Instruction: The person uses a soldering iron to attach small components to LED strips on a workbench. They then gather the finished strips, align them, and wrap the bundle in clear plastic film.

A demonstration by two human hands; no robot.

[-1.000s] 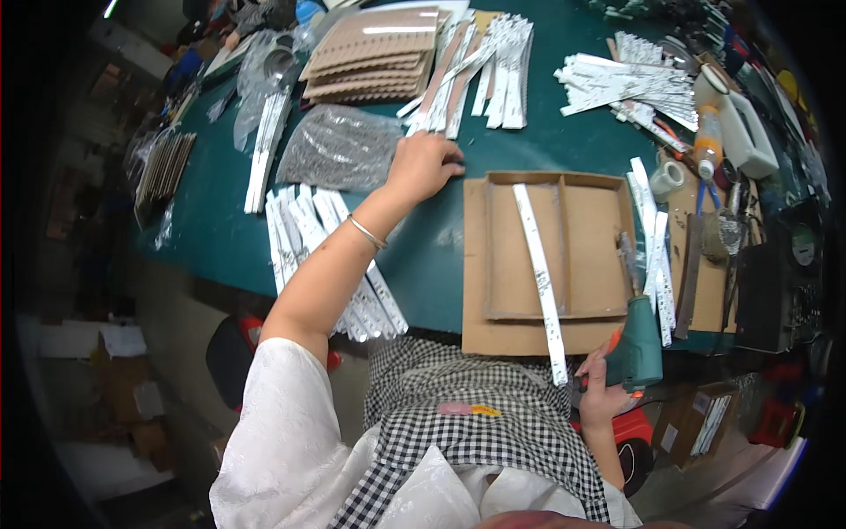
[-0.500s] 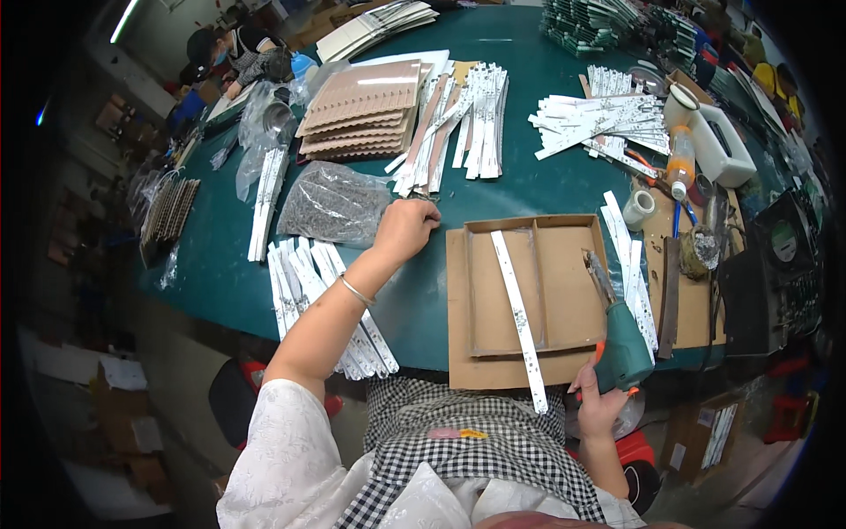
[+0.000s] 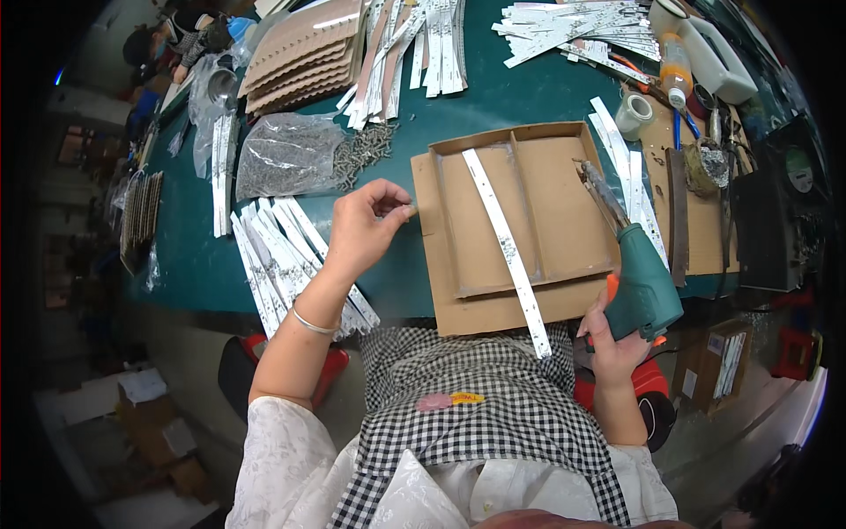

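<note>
My left hand (image 3: 366, 225) hovers over the green table just left of a brown cardboard tray (image 3: 564, 238), thumb and fingertips pinched on what looks like a small screw. A long white strip (image 3: 504, 242) lies diagonally across the tray. At the tray's lower right corner my right hand (image 3: 612, 339) grips a green electric screwdriver (image 3: 639, 278), its bit pointing up over the tray's right side. A pile of small screws (image 3: 363, 150) spills from a clear bag (image 3: 286, 157) above my left hand.
More white strips (image 3: 282, 256) lie fanned at the table's front edge left of my hand. Stacked cardboard pieces (image 3: 300, 53) and further strips (image 3: 423, 53) sit at the back. A tape roll (image 3: 633, 113), a bottle (image 3: 674, 62) and tools crowd the right side.
My left hand has drawn back from the screw pile toward the tray with its fingers pinched. My right hand has risen at the tray's corner, gripping the green screwdriver.
</note>
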